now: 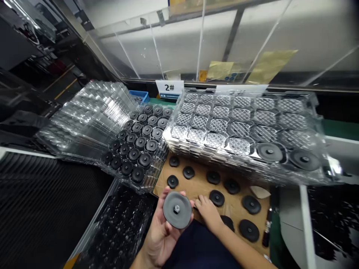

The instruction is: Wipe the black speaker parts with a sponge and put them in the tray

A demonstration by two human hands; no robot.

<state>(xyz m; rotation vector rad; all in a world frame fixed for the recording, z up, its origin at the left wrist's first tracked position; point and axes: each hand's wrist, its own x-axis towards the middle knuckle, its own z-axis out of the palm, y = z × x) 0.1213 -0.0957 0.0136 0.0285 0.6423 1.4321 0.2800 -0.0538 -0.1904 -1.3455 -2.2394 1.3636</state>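
My left hand [165,231] holds up a round black rubber disc [177,220] by its rim, fingers wrapped around it. A small metal nut shows at the disc's centre. Just to the right, my right hand [209,213] is low over the brown cardboard [193,190], its fingers curled down. A dark edge shows at its fingertips, but what they grip is mostly hidden. Around both hands several similar discs lie apart on the cardboard, among them one disc [217,198] beside my right hand and another disc [172,181] above my left.
A stack of clear plastic trays [238,129] stands at the back right, two discs in its front row. At left, a clear tray [140,142] filled with discs adjoins more stacked trays [84,116]. A "2#" sign [169,88] stands behind. A marker [267,228] lies at right.
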